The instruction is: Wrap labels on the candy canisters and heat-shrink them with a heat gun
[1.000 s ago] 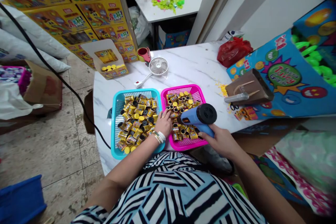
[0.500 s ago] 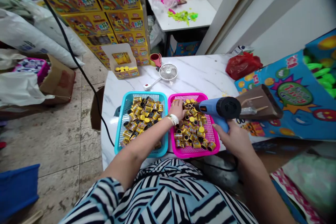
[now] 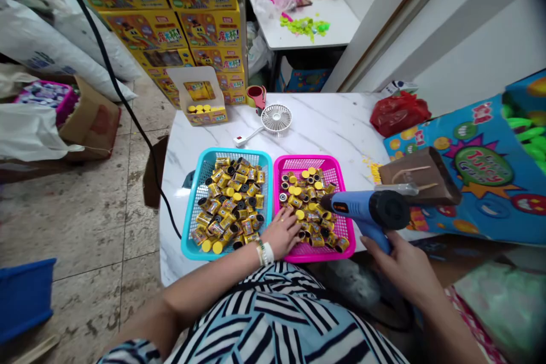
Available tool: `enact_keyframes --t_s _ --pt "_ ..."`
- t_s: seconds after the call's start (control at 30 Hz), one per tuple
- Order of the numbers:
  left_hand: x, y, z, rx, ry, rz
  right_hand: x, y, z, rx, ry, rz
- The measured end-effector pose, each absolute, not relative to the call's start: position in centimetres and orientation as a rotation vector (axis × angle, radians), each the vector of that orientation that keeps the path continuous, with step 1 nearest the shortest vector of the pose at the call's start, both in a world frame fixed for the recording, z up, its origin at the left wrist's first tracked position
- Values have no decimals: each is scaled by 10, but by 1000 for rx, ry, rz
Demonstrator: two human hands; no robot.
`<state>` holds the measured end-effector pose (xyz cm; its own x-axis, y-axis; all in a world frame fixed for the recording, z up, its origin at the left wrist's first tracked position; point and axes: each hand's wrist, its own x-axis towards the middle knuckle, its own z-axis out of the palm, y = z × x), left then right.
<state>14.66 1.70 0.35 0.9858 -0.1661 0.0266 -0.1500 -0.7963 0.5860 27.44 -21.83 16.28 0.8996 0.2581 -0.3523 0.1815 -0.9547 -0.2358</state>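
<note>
My right hand [image 3: 403,261] is wrapped round the grip of a blue heat gun [image 3: 358,207], whose dark nozzle points left over the pink basket [image 3: 350,239]. In that basket lie many small yellow cups [image 3: 313,213] with black or yellow ends. My left hand [image 3: 282,233] rests on the cups at the basket's near left side, fingers stretched out and apart, palm down. Just left of it stands a turquoise basket [image 3: 184,227] filled with similar small yellow cups [image 3: 222,205].
Behind the baskets are a small white fan [image 3: 276,118], a red tape dispenser [image 3: 257,96] and an open display box [image 3: 207,116]. Stacked yellow cartons [image 3: 205,28] rise at back left. A blue carton [image 3: 478,165] and a brown box [image 3: 420,176] crowd the right. A black cable [image 3: 140,128] hangs at left.
My left hand has moved from the far left part of the pink basket to its near side. The heat gun has shifted slightly right and nearer to me. Cups in the pink basket lie differently.
</note>
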Motion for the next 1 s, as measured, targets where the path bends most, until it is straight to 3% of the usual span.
enact_keyframes --t_s 0.17,0.3,0.43,0.57,0.7,0.87,1.0 --pt "99 59 1 2534 49 185 272 -210 167 -2811 -414 648" --pt "83 98 2 2609 300 310 283 -183 158 -2840 -542 519" --pt "71 138 -4 2664 599 363 302 -150 146 -2962 -582 369" --pt "59 164 -17 2702 826 323 312 -123 145 -2920 -746 454" --pt "48 168 -25 2766 806 219 318 -116 150 -2881 -814 562" --pt "42 163 -15 2723 852 258 328 -144 153 -3053 -658 438" --pt "82 144 7 2611 639 360 319 -177 161 -2867 -386 708"
